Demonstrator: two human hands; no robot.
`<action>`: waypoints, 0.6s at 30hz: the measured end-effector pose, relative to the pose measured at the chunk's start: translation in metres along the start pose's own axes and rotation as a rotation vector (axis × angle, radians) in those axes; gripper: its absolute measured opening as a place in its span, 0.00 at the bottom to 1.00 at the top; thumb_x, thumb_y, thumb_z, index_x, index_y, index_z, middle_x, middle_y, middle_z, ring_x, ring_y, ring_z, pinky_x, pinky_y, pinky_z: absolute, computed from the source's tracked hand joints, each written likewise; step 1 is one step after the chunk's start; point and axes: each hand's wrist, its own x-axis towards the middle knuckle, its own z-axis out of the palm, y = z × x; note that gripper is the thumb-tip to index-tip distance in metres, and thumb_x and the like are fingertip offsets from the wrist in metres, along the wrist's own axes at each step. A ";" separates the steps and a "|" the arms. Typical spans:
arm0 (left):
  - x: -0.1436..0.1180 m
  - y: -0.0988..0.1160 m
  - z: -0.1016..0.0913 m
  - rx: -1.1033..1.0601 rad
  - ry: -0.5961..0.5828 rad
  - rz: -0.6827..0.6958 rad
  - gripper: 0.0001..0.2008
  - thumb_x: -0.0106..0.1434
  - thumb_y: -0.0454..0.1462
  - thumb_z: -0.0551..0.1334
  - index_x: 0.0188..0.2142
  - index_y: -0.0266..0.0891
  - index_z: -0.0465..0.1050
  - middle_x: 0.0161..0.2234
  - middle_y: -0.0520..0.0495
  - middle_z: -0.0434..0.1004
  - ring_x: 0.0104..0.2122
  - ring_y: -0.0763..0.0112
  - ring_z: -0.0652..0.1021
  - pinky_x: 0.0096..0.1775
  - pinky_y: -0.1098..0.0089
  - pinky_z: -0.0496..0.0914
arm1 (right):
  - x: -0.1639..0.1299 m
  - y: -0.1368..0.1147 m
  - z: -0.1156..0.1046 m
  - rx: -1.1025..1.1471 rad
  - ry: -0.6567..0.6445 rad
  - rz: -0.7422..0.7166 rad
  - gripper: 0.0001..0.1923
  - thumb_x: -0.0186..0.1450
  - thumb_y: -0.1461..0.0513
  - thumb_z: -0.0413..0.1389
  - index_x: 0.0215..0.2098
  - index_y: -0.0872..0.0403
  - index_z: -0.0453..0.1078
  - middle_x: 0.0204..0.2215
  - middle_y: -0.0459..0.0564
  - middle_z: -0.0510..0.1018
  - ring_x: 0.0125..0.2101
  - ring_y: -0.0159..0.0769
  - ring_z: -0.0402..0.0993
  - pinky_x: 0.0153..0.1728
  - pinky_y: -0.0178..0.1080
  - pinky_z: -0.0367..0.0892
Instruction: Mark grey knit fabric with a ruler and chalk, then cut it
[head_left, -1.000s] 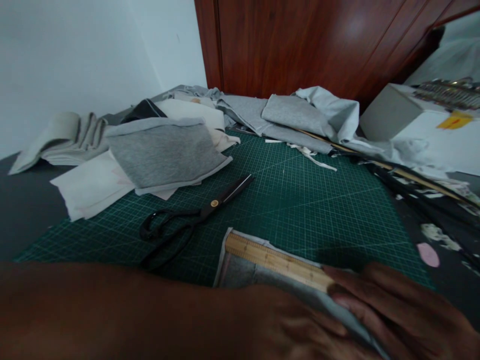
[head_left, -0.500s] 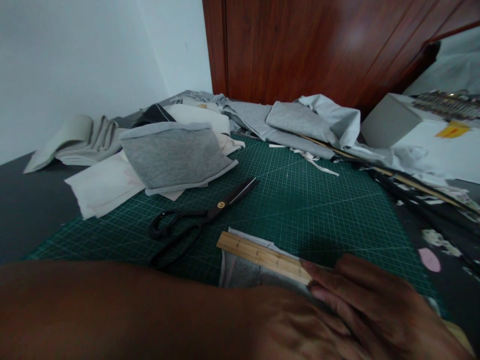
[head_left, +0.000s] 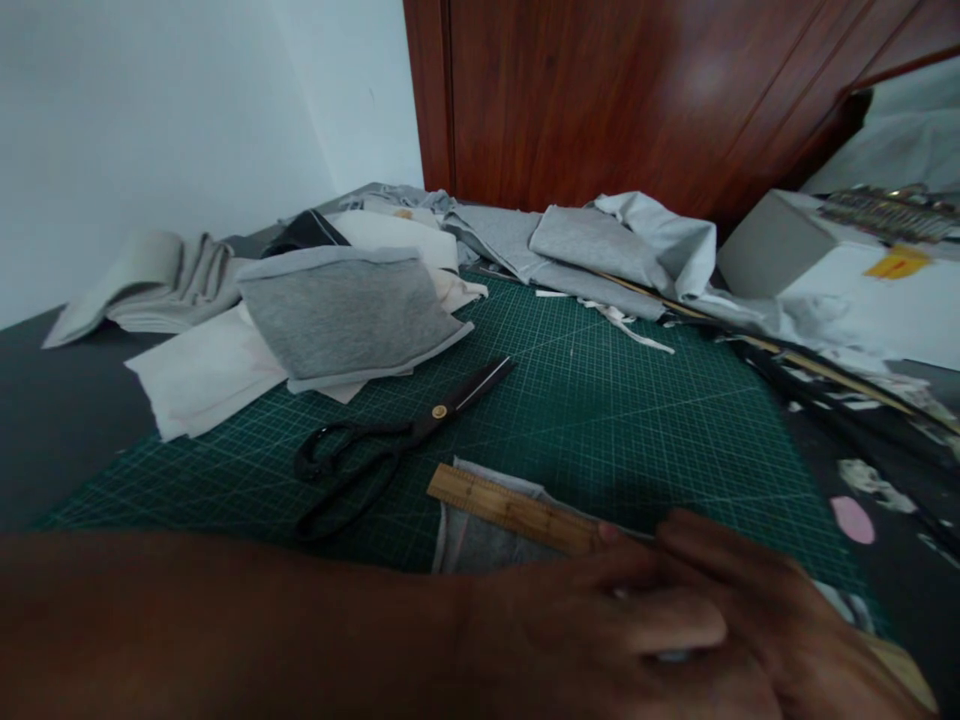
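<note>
A wooden ruler (head_left: 517,508) lies across a folded grey fabric piece (head_left: 480,548) with light edges, on a green cutting mat (head_left: 600,410). My right hand (head_left: 787,610) is at the ruler's right end; a fingertip presses on the wood, and the other fingers are mostly hidden. My left hand (head_left: 637,620) reaches in from the left and overlaps my right hand, its fingers curled. What it holds, if anything, is hidden. Black-handled fabric scissors (head_left: 405,435) rest on the mat beyond my left forearm, apart from both hands.
A grey fabric panel (head_left: 345,310) lies on white cloth pieces (head_left: 210,375) at the left. More grey fabric (head_left: 592,245) is piled at the back, near a reddish wooden panel (head_left: 570,100). A white box (head_left: 795,245) and a pink oval piece (head_left: 853,519) are at the right.
My left hand has moved up over the right hand's fingers, with its own fingers now curled in view. Ruler and fabric stay almost in place.
</note>
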 end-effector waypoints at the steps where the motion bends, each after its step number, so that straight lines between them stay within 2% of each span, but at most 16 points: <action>1: 0.000 0.001 -0.002 0.001 0.014 0.051 0.28 0.79 0.37 0.38 0.52 0.56 0.76 0.53 0.65 0.77 0.58 0.78 0.69 0.59 0.77 0.65 | 0.000 0.000 0.001 0.009 0.007 0.007 0.14 0.76 0.59 0.48 0.53 0.48 0.73 0.25 0.48 0.79 0.24 0.41 0.76 0.20 0.38 0.71; 3: 0.000 0.004 0.000 -0.002 0.042 0.045 0.26 0.79 0.35 0.40 0.51 0.50 0.78 0.52 0.60 0.78 0.56 0.74 0.71 0.59 0.73 0.67 | -0.003 0.000 0.005 0.016 0.026 0.021 0.16 0.73 0.63 0.49 0.56 0.48 0.71 0.27 0.48 0.80 0.27 0.43 0.78 0.23 0.39 0.74; 7: 0.004 0.010 0.012 -0.017 0.093 -0.152 0.18 0.78 0.37 0.47 0.53 0.45 0.76 0.51 0.55 0.78 0.49 0.67 0.76 0.51 0.64 0.72 | -0.021 0.002 0.011 -0.068 0.087 0.091 0.26 0.67 0.68 0.51 0.63 0.53 0.65 0.43 0.55 0.83 0.42 0.46 0.82 0.41 0.43 0.80; 9: 0.006 0.010 0.018 -0.030 0.078 -0.152 0.18 0.77 0.39 0.50 0.59 0.42 0.71 0.53 0.50 0.78 0.49 0.62 0.76 0.47 0.61 0.73 | -0.031 0.003 0.004 -0.044 0.100 0.195 0.27 0.67 0.69 0.53 0.64 0.54 0.64 0.43 0.54 0.83 0.41 0.43 0.82 0.40 0.40 0.80; 11: 0.008 0.007 0.023 -0.050 0.081 -0.112 0.21 0.75 0.42 0.53 0.63 0.40 0.68 0.54 0.48 0.78 0.49 0.60 0.75 0.46 0.60 0.73 | -0.039 0.005 -0.013 0.027 0.125 0.354 0.23 0.68 0.67 0.56 0.61 0.51 0.67 0.35 0.48 0.82 0.31 0.35 0.80 0.31 0.34 0.77; 13: 0.009 0.005 0.028 -0.047 0.103 -0.092 0.22 0.73 0.42 0.56 0.63 0.40 0.69 0.53 0.50 0.79 0.48 0.61 0.74 0.46 0.60 0.71 | -0.045 0.010 -0.039 0.061 0.196 0.537 0.16 0.69 0.63 0.60 0.55 0.48 0.73 0.30 0.45 0.80 0.25 0.32 0.75 0.25 0.32 0.72; 15: 0.008 0.005 0.033 -0.029 0.130 -0.100 0.21 0.72 0.41 0.57 0.62 0.39 0.70 0.53 0.50 0.80 0.48 0.60 0.72 0.47 0.59 0.68 | -0.051 0.016 -0.066 0.084 0.305 0.722 0.10 0.68 0.57 0.62 0.47 0.49 0.77 0.30 0.47 0.81 0.26 0.33 0.76 0.23 0.32 0.70; 17: 0.007 0.007 0.036 -0.017 0.169 -0.110 0.21 0.72 0.40 0.57 0.62 0.39 0.71 0.52 0.51 0.80 0.49 0.60 0.71 0.47 0.57 0.66 | -0.057 0.025 -0.085 0.141 0.344 0.886 0.12 0.67 0.51 0.63 0.40 0.50 0.79 0.32 0.50 0.83 0.29 0.36 0.78 0.25 0.34 0.71; 18: 0.007 0.008 0.037 -0.018 0.184 -0.117 0.21 0.72 0.40 0.56 0.62 0.39 0.71 0.51 0.51 0.81 0.49 0.60 0.71 0.47 0.57 0.65 | -0.060 0.029 -0.090 0.163 0.323 0.934 0.14 0.67 0.49 0.63 0.37 0.51 0.78 0.31 0.51 0.83 0.28 0.36 0.78 0.25 0.34 0.70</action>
